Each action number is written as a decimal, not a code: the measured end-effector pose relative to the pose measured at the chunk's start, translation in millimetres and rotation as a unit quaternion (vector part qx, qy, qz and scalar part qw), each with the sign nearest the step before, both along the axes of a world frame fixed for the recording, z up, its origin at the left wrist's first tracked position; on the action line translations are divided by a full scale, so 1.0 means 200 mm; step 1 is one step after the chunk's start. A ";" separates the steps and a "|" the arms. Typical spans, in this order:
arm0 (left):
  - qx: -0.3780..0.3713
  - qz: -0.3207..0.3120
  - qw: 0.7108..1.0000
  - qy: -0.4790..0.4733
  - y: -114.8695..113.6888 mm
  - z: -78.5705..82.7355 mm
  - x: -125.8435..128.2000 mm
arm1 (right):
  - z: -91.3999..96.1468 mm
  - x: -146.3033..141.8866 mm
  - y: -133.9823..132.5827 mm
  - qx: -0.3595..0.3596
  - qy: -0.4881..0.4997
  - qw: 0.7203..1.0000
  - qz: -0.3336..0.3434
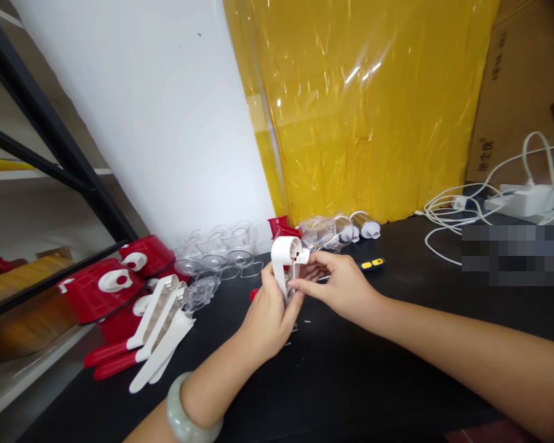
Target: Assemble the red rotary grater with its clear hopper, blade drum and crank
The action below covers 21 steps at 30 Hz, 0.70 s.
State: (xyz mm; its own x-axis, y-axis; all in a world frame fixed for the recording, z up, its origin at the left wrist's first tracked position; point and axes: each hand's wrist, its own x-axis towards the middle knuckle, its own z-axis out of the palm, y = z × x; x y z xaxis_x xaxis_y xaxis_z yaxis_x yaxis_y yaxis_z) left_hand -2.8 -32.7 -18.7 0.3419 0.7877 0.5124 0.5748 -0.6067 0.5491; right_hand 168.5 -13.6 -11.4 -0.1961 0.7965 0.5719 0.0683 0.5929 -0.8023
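Observation:
My left hand [272,311] is wrapped round a white plastic crank handle [281,261], held upright above the black table, its round hollow end on top. Against its open right side my right hand [339,280] is closed in a pinch, thumb and fingers close together. Whatever lies between those fingertips is too small or hidden to name. Several small screws [307,321] are scattered on the table below. Behind my right hand lies a screwdriver [373,264] with a black and yellow handle, its shaft pointing left. Red plastic shows partly behind my left hand.
At left are red grater housings [101,289] and white handles with red grips [143,335]. Clear plastic parts [219,255] stand along the wall. Drum graters [364,226] sit farther back. White cables [447,209] coil at right. A black shelf frame [50,129] rises at left.

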 end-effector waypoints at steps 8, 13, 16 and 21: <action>-0.009 -0.029 1.000 -0.007 -0.01 0.00 0.02 | 0.01 0.00 -0.02 0.028 -0.020 0.999 -0.007; -0.007 -0.025 1.000 0.008 -0.01 0.01 0.02 | 0.02 0.01 -0.02 0.032 -0.039 0.999 -0.017; -0.007 -0.011 1.000 0.016 -0.02 0.02 0.02 | 0.01 0.01 -0.02 0.040 -0.044 0.998 -0.023; -0.007 -0.007 1.000 -0.001 -0.02 0.02 0.02 | 0.00 0.01 -0.02 0.052 -0.047 0.997 -0.020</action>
State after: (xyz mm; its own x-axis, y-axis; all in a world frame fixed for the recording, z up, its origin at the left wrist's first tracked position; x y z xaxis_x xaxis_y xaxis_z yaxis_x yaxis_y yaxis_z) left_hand 1.8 -36.4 -15.4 0.3513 0.7898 0.5028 0.5649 -0.6070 0.5589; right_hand 170.9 -18.0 -11.1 -0.2210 0.7427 0.6321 0.1657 0.6673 -0.7261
